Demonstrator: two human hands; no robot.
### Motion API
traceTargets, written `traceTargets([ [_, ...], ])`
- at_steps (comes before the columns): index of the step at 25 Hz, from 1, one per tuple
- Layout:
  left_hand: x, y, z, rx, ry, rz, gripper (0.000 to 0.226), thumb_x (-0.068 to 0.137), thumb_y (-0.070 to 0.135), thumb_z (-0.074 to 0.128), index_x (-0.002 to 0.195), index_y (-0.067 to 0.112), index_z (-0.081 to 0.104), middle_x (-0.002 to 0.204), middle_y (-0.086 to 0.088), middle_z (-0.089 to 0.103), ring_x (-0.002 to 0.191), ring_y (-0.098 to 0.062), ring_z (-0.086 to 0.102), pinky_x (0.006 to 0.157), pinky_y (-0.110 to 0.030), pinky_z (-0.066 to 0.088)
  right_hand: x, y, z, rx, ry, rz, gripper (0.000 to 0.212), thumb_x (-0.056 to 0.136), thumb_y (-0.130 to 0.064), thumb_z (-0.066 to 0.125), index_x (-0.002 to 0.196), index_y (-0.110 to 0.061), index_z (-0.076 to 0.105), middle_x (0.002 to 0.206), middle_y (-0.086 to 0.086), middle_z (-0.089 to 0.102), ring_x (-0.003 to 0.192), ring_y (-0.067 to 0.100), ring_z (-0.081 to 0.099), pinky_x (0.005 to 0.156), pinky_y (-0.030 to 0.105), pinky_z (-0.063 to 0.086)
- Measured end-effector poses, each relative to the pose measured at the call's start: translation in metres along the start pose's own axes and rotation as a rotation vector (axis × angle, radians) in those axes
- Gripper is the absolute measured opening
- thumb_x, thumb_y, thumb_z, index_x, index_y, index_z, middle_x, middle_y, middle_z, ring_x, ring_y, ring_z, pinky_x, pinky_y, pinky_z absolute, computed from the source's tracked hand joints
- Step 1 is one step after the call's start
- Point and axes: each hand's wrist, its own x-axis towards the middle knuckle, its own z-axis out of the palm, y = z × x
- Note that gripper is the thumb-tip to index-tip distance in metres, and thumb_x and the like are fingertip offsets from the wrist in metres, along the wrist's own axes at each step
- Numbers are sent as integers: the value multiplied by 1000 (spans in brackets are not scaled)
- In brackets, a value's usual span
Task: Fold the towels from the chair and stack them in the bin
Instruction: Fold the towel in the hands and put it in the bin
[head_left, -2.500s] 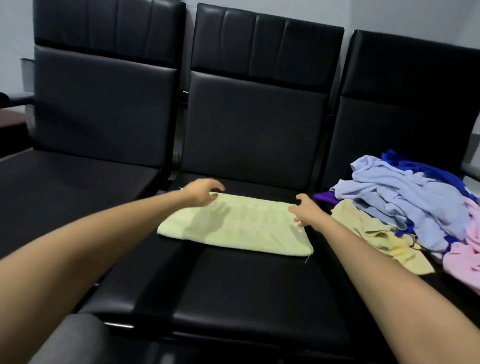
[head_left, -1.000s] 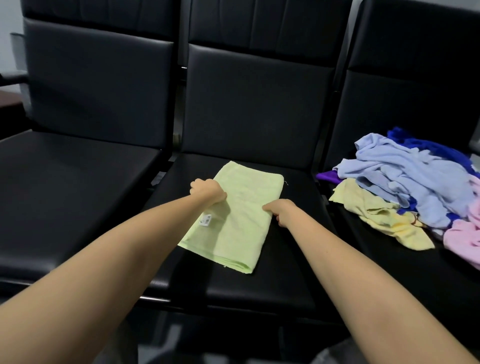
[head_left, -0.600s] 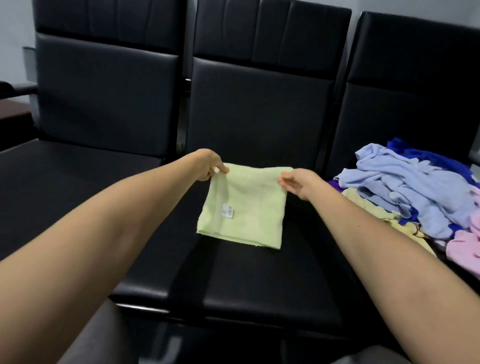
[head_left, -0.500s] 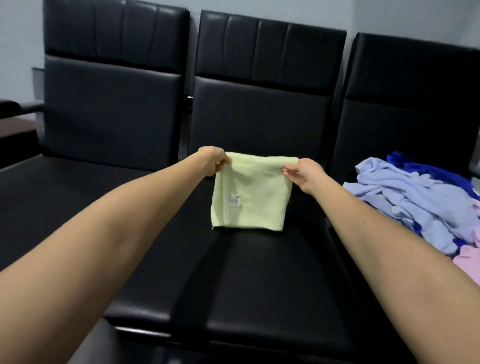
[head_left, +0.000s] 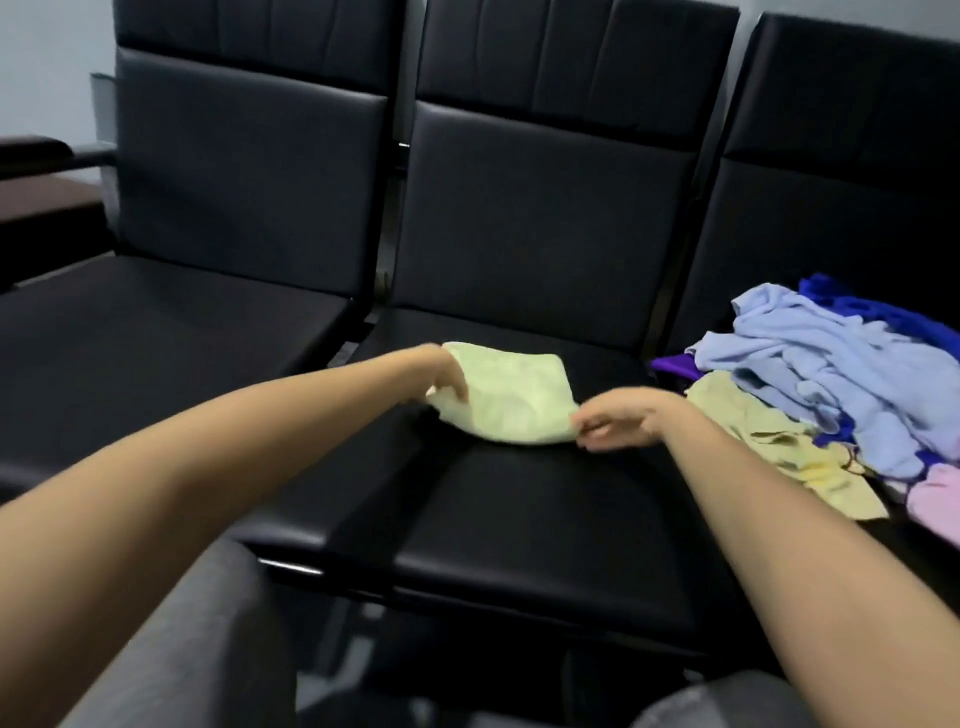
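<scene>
Folded pale green terry towel (head_left: 511, 397) lies on the middle black leather chair seat (head_left: 519, 509). Left hand (head_left: 444, 374) grips its left edge, fingers curled. Right hand (head_left: 618, 423) pinches its near right corner. Heap of unfolded coloured towels (head_left: 831, 374) occupies the right seat.

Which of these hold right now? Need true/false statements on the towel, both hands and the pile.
1. The light green towel lies on the middle seat. True.
2. The left hand is clear of that towel. False: it holds the towel's left edge.
3. The right hand pinches the towel's right corner. True.
4. The pile of unfolded towels sits on the left chair. False: it is on the right chair.
5. A pink towel shows at the pile's right edge. True.
</scene>
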Motion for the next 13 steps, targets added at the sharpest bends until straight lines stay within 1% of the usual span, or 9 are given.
traceTargets([
  [1, -5, -5, 6, 189, -57, -32, 45, 86, 20, 67, 124, 1, 53, 126, -10, 54, 113, -28, 57, 81, -34, 44, -3, 9, 5, -105, -27, 67, 3, 91, -6, 57, 88, -7, 57, 97, 5, 55, 76, 16, 59, 56, 25, 55],
  [2, -7, -7, 9, 267, -64, -38, 52, 89, 22, 63, 133, 0, 46, 136, -8, 50, 123, -27, 51, 89, -33, 42, -8, 14, 9, -159, -18, 105, 5, 92, -11, 58, 88, -9, 56, 95, 4, 54, 77, 16, 57, 59, 27, 53],
  [3, -13, -3, 9, 308, -62, -40, 55, 92, 24, 59, 138, 1, 40, 142, -8, 45, 128, -27, 46, 89, -32, 40, -10, 14, 9, -194, 14, 120, 9, 92, -17, 58, 88, -10, 54, 91, 3, 52, 77, 16, 55, 62, 27, 50],
  [4, -15, 2, 8, 331, -52, -41, 55, 95, 26, 55, 142, 3, 36, 144, -8, 42, 130, -28, 44, 85, -33, 39, -9, 11, 8, -213, 48, 121, 14, 93, -23, 57, 89, -10, 52, 88, 4, 50, 75, 16, 54, 63, 27, 47],
  [5, -15, 6, 7, 325, -4, -22, 55, 97, 28, 51, 143, 4, 34, 145, -9, 41, 130, -30, 43, 82, -34, 39, -10, 6, 9, -207, 79, 117, 19, 94, -29, 55, 92, -10, 51, 84, 5, 48, 74, 16, 52, 64, 28, 47],
  [7, -5, 12, 7, 205, 61, -55, 56, 97, 32, 49, 144, 7, 32, 145, -15, 39, 126, -35, 45, 89, -39, 45, -2, -4, 12, -133, 178, 75, 26, 95, -32, 53, 102, -9, 46, 84, 7, 46, 72, 16, 50, 67, 31, 47],
  [9, 3, 11, 13, 29, 44, -131, 61, 95, 34, 51, 145, 8, 28, 145, -18, 36, 125, -39, 45, 95, -46, 46, 14, -9, 21, 8, 254, -5, 27, 94, -28, 53, 111, -8, 48, 93, 8, 52, 74, 17, 52, 68, 33, 47],
  [11, 10, 6, 22, -59, 19, -83, 57, 95, 28, 54, 142, 1, 34, 144, -19, 40, 127, -38, 44, 98, -44, 42, 27, -5, 31, 126, 303, -80, 42, 88, -29, 59, 122, -6, 50, 99, 9, 58, 81, 19, 58, 71, 34, 50],
  [13, 15, 4, 30, -118, -5, -18, 51, 92, 19, 57, 136, -2, 43, 142, -18, 43, 130, -34, 43, 106, -40, 37, 37, 5, 38, 200, 341, -94, 63, 78, -36, 67, 128, -5, 44, 112, 10, 59, 97, 26, 61, 86, 39, 52],
])
